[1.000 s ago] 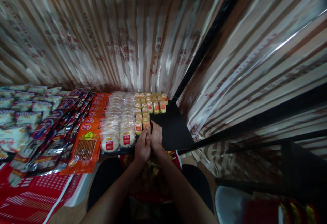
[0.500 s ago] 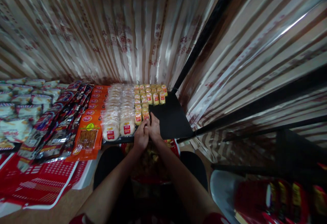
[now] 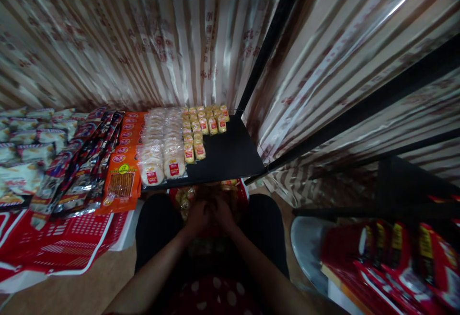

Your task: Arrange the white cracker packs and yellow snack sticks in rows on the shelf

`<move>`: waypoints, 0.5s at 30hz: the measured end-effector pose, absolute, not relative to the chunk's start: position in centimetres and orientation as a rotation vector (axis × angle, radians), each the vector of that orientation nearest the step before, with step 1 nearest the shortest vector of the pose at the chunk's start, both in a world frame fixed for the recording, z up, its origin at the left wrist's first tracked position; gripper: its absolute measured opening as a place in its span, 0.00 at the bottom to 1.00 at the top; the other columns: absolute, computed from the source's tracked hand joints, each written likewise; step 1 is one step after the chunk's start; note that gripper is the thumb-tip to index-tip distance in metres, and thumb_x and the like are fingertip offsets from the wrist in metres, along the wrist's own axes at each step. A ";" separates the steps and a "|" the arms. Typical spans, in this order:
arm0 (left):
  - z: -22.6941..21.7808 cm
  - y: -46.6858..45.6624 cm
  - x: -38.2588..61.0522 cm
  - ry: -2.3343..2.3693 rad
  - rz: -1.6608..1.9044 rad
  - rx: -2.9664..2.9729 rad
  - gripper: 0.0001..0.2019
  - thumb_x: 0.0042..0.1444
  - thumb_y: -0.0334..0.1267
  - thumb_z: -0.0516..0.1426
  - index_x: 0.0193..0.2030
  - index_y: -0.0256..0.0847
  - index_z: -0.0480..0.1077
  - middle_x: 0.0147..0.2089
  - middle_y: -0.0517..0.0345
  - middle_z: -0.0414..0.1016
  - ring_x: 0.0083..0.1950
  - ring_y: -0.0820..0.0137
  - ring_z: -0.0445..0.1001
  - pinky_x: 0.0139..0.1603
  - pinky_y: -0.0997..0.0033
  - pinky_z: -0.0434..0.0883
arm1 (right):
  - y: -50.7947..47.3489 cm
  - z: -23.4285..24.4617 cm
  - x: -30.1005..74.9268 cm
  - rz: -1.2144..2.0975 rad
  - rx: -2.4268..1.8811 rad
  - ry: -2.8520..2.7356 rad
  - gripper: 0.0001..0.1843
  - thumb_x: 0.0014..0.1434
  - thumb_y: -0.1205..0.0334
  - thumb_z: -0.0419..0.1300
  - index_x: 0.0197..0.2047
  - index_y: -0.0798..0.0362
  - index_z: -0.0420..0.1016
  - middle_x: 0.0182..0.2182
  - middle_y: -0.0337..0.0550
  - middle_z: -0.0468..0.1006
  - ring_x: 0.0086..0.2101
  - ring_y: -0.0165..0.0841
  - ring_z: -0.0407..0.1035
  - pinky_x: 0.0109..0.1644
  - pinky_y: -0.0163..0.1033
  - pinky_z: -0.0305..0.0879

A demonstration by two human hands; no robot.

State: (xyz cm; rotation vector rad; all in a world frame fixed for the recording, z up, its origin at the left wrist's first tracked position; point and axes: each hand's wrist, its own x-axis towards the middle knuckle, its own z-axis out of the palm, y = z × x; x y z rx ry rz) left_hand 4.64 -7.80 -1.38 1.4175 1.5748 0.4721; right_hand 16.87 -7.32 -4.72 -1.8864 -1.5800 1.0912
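Both my left hand (image 3: 198,215) and my right hand (image 3: 222,213) are down in a red basket (image 3: 246,195) between my knees, below the shelf's front edge. They are close together among yellow-wrapped snack packs (image 3: 182,197); shadow hides their fingers. On the black shelf (image 3: 233,154), small yellow packaged cakes (image 3: 199,149) stand in rows, the two front ones side by side. Left of them are two rows of round white rice crackers (image 3: 174,165) in clear wrappers.
Further left on the shelf lie orange snack bags (image 3: 124,181), dark shiny packets (image 3: 81,181) and white bags (image 3: 27,176). A red basket (image 3: 68,253) stands below left. At right are a grey stool (image 3: 305,248) and red packages (image 3: 406,257). Dark posts (image 3: 268,47) and a striped curtain (image 3: 158,56) enclose the shelf.
Both hands have left the front yellow cakes on the shelf and moved down and back into the basket. The two front cakes stay on the shelf. The view has shifted slightly.
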 end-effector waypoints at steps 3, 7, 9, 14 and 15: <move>-3.1 -8.8 5.0 1.576 0.417 1.385 0.14 0.46 0.26 0.53 0.39 0.41 0.73 0.41 0.48 0.77 0.46 0.62 0.74 0.51 0.65 0.66 | -7.9 -7.3 16.5 1.248 -1.915 -1.571 0.12 0.51 0.71 0.51 0.36 0.55 0.75 0.36 0.51 0.79 0.39 0.38 0.74 0.45 0.42 0.67; -4.4 -9.0 5.3 1.571 0.373 1.371 0.21 0.48 0.29 0.54 0.51 0.42 0.69 0.52 0.47 0.73 0.55 0.62 0.69 0.57 0.66 0.63 | -7.7 -9.3 15.5 1.349 -1.878 -1.540 0.12 0.49 0.72 0.53 0.35 0.54 0.76 0.36 0.49 0.80 0.38 0.37 0.74 0.45 0.41 0.68; -5.0 -8.8 5.4 1.587 0.255 1.400 0.24 0.50 0.29 0.52 0.56 0.39 0.64 0.56 0.46 0.69 0.58 0.63 0.66 0.60 0.65 0.60 | -7.5 -10.0 15.2 1.383 -1.856 -1.515 0.15 0.48 0.73 0.53 0.37 0.55 0.76 0.40 0.50 0.79 0.41 0.37 0.74 0.48 0.40 0.67; -6.2 -8.4 5.1 1.614 0.010 1.542 0.27 0.54 0.25 0.47 0.62 0.36 0.58 0.62 0.46 0.62 0.63 0.65 0.60 0.63 0.67 0.56 | -7.3 -11.7 15.0 1.441 -1.829 -1.442 0.20 0.47 0.73 0.52 0.45 0.57 0.74 0.45 0.52 0.77 0.45 0.37 0.72 0.51 0.41 0.66; -6.3 -8.5 5.0 1.620 -0.010 1.568 0.27 0.54 0.25 0.47 0.62 0.36 0.57 0.63 0.46 0.61 0.63 0.64 0.59 0.63 0.67 0.57 | -7.4 -11.9 15.1 1.444 -1.825 -1.428 0.21 0.47 0.72 0.52 0.45 0.56 0.74 0.45 0.51 0.77 0.45 0.37 0.72 0.51 0.41 0.66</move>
